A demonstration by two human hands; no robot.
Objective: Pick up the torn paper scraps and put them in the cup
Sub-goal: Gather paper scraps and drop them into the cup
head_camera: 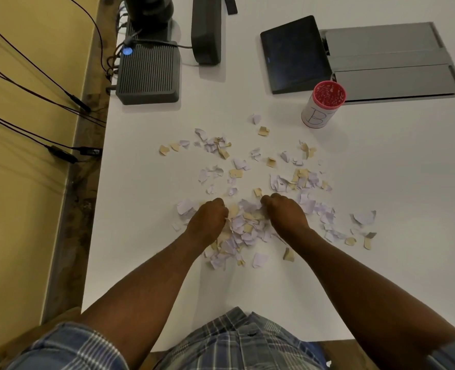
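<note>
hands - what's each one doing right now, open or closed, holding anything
Left hand: closed, fingers curled into the paper scraps; a firm hold cannot be told.
Right hand: the same.

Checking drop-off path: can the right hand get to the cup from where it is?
Probably yes. The right hand is down in the paper scraps; the cup stands upright, mouth open, farther back on its side, with only loose scraps and bare table between.

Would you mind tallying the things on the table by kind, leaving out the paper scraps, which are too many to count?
Cup, white with a red rim: 1
Dark ribbed boxes: 1
Dark tablet-like screens: 1
Dark upright stands: 1
Grey lidded panels set in the table: 1
Total: 5
</note>
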